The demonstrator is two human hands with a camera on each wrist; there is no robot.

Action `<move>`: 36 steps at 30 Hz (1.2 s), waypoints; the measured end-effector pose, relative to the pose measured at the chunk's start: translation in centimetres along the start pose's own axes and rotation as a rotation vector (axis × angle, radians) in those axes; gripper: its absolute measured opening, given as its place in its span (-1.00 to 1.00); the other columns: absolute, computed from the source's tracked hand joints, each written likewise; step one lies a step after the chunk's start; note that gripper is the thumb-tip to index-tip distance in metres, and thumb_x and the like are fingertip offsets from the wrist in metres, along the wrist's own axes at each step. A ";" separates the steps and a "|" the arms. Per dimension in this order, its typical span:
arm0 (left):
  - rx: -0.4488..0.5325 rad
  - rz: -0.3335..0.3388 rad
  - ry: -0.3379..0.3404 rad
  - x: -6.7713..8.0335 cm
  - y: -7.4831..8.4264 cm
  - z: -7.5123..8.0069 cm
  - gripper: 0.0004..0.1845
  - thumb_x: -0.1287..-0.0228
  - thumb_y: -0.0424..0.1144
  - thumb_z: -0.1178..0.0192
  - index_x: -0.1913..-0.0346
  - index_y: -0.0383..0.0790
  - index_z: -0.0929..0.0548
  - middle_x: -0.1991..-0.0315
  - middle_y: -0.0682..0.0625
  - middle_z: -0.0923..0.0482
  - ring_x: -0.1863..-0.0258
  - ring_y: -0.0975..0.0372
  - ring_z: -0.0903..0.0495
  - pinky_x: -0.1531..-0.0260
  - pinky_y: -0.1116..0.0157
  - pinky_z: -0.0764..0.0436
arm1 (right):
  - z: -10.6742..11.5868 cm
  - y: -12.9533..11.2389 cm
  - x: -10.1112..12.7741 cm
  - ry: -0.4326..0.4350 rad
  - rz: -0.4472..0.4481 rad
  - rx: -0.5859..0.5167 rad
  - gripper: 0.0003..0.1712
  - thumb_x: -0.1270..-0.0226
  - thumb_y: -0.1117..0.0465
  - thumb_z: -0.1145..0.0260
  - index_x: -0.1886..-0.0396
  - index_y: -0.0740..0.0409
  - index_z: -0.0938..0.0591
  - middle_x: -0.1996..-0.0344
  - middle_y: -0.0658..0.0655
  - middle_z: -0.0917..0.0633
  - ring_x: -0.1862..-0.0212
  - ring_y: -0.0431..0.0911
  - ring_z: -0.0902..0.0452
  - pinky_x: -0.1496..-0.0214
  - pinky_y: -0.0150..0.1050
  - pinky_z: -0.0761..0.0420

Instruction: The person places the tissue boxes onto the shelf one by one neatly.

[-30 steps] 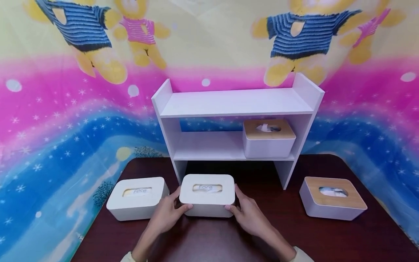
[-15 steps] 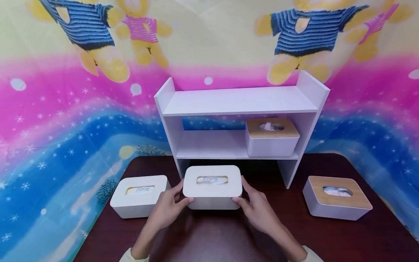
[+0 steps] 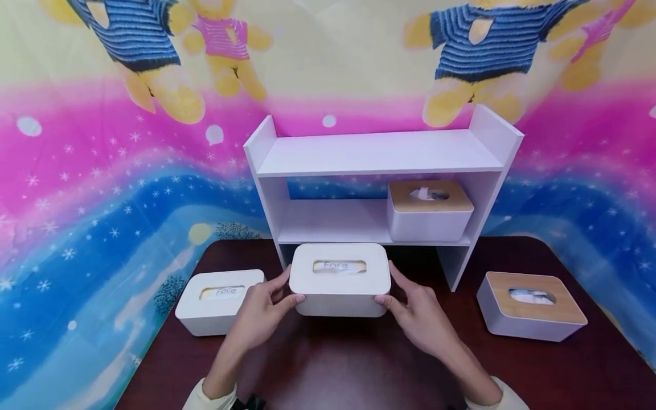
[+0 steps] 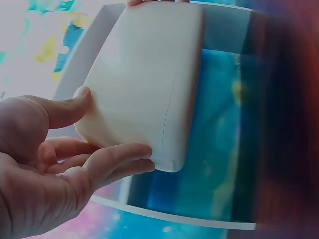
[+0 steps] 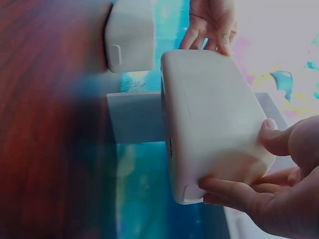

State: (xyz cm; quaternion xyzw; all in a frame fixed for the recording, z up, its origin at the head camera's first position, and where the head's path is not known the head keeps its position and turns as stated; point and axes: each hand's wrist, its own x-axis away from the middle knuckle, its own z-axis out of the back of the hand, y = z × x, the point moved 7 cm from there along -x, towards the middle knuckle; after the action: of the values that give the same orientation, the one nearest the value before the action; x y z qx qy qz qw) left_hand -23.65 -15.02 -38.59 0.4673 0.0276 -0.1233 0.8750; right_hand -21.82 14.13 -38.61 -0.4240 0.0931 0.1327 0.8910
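Two bare hands, no gloves, no rings visible. Left hand (image 3: 261, 310), right hand (image 3: 420, 313). Nails short, unpainted. Forearms bare up to cuffs. Pale cream sleeves (image 3: 210, 397) at both wrists, cuffs loose. Dark strap-like item (image 3: 249, 403) at left wrist, partly cut off by frame edge.

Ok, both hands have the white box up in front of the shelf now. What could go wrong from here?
1. The white box is held only at its ends, by the left hand and right hand; it might slip.
2. The middle shelf looks low, so the box may catch the top board's edge.
3. The wood-lid box fills that shelf's right end; going in too far right could bump it.
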 end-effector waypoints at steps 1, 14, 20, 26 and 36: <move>-0.003 -0.003 0.007 0.0 0.3 0.3 -0.25 -0.42 -0.16 -0.45 -0.58 -0.22 -0.41 -0.38 -0.28 -0.62 -0.31 0.10 -0.67 0.12 0.46 -0.70 | 0.3 -0.3 -0.1 0.002 0.012 0.004 -0.09 -0.50 0.03 -0.46 -0.69 0.18 -0.28 0.55 -0.01 -0.46 0.71 -0.35 -0.14 0.53 -0.33 -0.40; 0.064 -0.002 0.047 -0.8 3.6 2.7 -0.27 -0.45 -0.12 -0.43 -0.59 -0.08 -0.41 -0.42 -0.24 -0.60 -0.36 0.11 -0.64 0.07 0.40 -0.76 | 3.3 -3.6 -1.9 0.052 0.122 0.026 -0.14 -0.55 0.07 -0.41 -0.70 0.15 -0.27 -0.55 0.27 -0.49 0.04 -0.10 -0.71 0.27 -0.36 -0.57; 0.080 0.021 0.070 -1.1 4.6 3.2 -0.30 -0.45 -0.13 -0.43 -0.58 -0.02 -0.44 0.31 -0.22 -0.66 0.28 0.17 -0.80 0.50 0.43 -0.57 | 4.0 -4.4 -2.4 0.071 0.118 0.048 -0.15 -0.56 0.06 -0.40 -0.69 0.19 -0.28 -0.52 0.23 -0.51 -0.18 0.03 -0.74 0.05 -0.21 -0.76; 0.077 -0.039 0.104 -2.3 5.5 3.9 -0.31 -0.49 -0.14 -0.39 -0.58 -0.08 -0.42 -0.34 -0.25 -0.67 -0.17 0.10 -0.79 0.24 0.43 -0.71 | 4.6 -5.1 -3.7 0.116 0.120 0.066 -0.19 -0.57 0.07 -0.39 -0.66 0.21 -0.32 -0.46 0.25 -0.58 -0.38 0.07 -0.62 -0.12 0.06 -0.75; 0.101 0.001 0.187 -4.8 4.8 4.1 -0.36 -0.51 -0.13 -0.37 -0.56 -0.11 -0.45 -0.41 -0.18 -0.60 -0.22 0.10 -0.75 0.00 0.28 -0.81 | 4.0 -4.5 -6.7 0.200 0.044 -0.004 -0.26 -0.56 0.09 -0.41 -0.60 0.23 -0.42 -0.38 0.33 -0.63 -0.04 0.13 -0.81 -0.01 -0.08 -0.80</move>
State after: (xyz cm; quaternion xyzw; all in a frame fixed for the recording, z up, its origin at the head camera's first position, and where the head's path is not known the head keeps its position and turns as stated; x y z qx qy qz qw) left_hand -27.41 -14.90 -31.58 0.5205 0.1024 -0.0798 0.8439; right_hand -26.49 13.42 -30.97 -0.4349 0.1905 0.1094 0.8733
